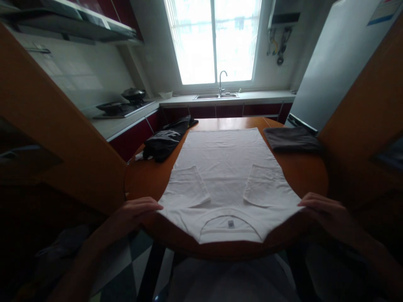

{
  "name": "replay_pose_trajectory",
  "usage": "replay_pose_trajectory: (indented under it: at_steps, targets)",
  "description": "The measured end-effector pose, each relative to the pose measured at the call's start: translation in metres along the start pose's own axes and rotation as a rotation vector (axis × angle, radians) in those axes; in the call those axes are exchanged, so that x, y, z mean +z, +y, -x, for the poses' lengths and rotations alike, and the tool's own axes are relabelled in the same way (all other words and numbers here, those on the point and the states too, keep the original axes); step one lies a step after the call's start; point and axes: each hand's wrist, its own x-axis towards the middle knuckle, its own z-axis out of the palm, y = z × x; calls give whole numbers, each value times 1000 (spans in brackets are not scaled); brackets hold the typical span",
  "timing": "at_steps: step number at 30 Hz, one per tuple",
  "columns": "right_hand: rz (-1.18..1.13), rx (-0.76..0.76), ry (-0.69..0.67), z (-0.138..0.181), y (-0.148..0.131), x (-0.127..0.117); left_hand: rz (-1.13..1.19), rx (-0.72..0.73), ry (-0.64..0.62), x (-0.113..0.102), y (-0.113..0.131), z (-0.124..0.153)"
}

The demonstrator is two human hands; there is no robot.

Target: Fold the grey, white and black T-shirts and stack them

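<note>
A white T-shirt (226, 176) lies flat on the round wooden table (305, 172), collar toward me, both sleeves folded inward over the body. My left hand (138, 209) pinches the shirt's near left shoulder corner at the table edge. My right hand (324, 212) grips the near right shoulder corner the same way. Both hands have fingers curled onto the cloth.
A crumpled black garment (166, 142) lies on the table's far left. A folded dark grey garment (291, 139) sits at the far right. Beyond are a counter with sink (217, 95), a stove with pans (126, 102) and a fridge (333, 71) at right.
</note>
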Motion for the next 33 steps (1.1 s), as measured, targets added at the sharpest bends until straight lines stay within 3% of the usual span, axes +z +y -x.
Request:
replay_pose_trajectory:
  at_steps: [5,10,16,22,28,33]
  targets:
    - [-22,154,147,-37,13,4,-3,-121,171,-15,-6,-40]
    - [-33,276,274,-93,29,7,55,-245,305,-14,-28,-90]
    - [-58,334,158,-153,64,21,108,-341,330,5,-73,-143]
    - [-96,486,57,-167,105,47,187,-419,229,26,-102,-164]
    - [-104,544,34,-179,118,40,319,-509,268,14,-108,-169]
    - [-40,564,123,-216,124,31,347,-548,336,1,-125,-202]
